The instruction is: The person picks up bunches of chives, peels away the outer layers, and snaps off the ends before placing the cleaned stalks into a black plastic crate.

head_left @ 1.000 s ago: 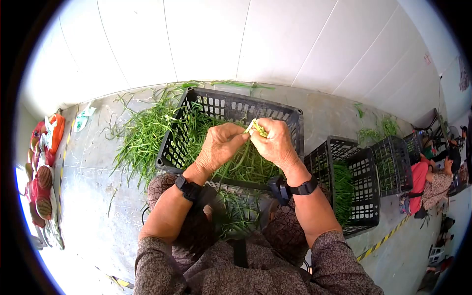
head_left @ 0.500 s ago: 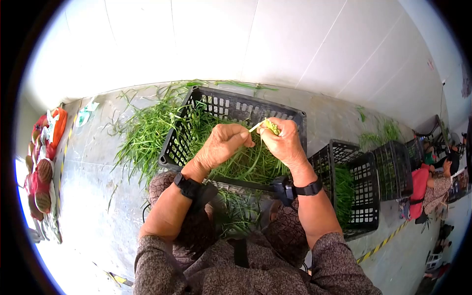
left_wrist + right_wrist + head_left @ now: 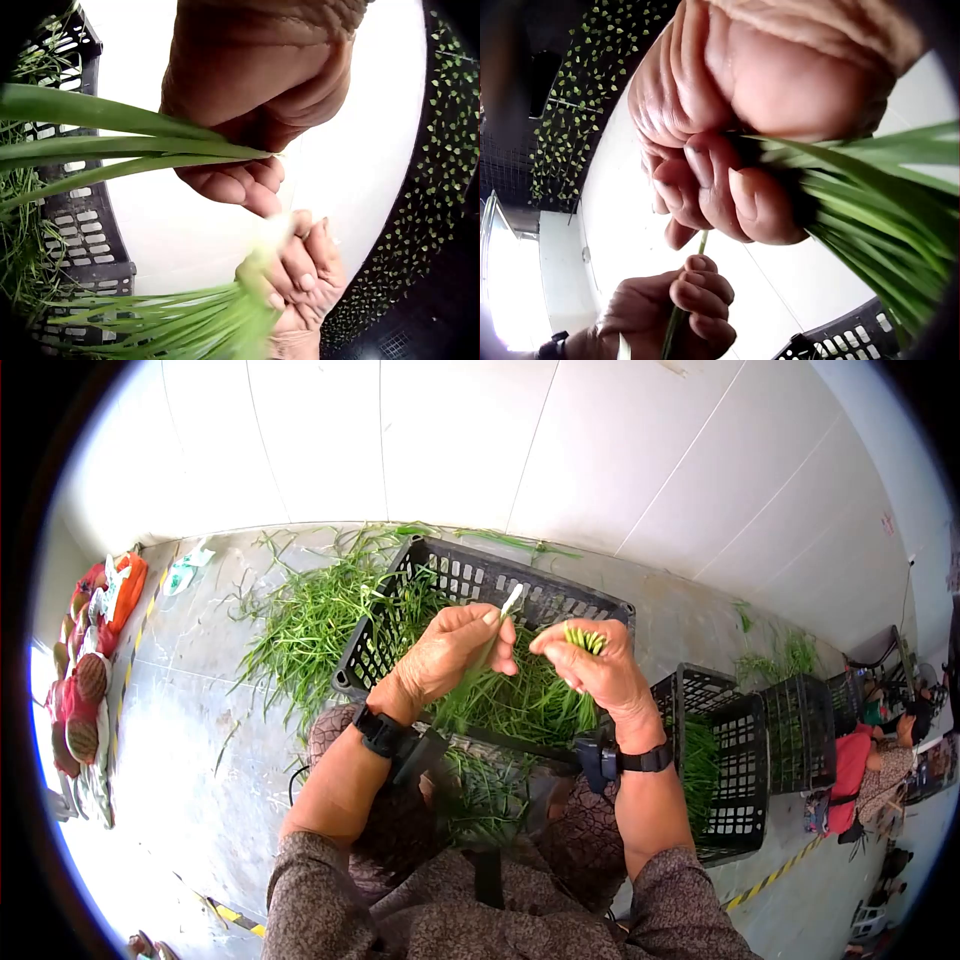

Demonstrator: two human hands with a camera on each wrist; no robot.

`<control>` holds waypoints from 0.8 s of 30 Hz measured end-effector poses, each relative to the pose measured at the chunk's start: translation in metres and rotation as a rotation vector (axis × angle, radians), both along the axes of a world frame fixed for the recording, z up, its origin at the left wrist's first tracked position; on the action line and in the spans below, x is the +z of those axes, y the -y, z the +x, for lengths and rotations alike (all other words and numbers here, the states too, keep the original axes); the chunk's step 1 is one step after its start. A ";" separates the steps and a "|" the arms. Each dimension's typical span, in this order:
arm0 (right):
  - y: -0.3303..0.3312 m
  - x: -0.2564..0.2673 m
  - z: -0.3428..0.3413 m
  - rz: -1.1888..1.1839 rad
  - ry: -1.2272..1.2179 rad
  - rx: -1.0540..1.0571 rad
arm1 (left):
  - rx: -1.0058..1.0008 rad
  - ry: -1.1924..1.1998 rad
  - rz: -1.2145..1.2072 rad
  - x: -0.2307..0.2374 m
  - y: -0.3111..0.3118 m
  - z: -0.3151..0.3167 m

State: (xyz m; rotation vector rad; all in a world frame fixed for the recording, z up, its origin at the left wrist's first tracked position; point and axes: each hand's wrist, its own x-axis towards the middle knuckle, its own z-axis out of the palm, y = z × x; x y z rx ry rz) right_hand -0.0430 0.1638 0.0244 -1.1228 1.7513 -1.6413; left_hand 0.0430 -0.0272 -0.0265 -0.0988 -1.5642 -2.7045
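My left hand pinches a garlic chive between thumb and fingers. Its white base points up, and its flat green leaves trail off in the left wrist view. To the right, my right hand grips a bunch of garlic chives, its pale stem ends showing above the fist. A small gap separates the hands. Both are over a black plastic crate holding loose chives.
Loose greens are heaped on the floor left of the crate. More black crates stand to the right, one with greens inside. A white wall rises behind. Bagged goods lie far left; a seated person is far right.
My hands have drawn apart from where they met over the crate. The right moved right and down with its bunch; the left now holds the single chive with its white end up.
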 end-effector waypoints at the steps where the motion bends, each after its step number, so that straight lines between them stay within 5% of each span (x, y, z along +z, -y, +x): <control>1: 0.001 -0.001 0.000 0.008 0.041 -0.070 | -0.018 0.002 0.002 -0.001 -0.001 0.000; 4: 0.008 -0.010 0.001 0.013 0.121 -0.233 | -0.051 0.019 -0.005 -0.001 -0.005 -0.001; 15: 0.015 -0.016 0.005 -0.006 0.086 -0.273 | -0.156 0.044 -0.091 -0.004 -0.012 -0.002; 24: 0.015 -0.021 0.001 -0.013 0.047 -0.335 | 0.016 -0.042 -0.228 -0.003 -0.020 -0.004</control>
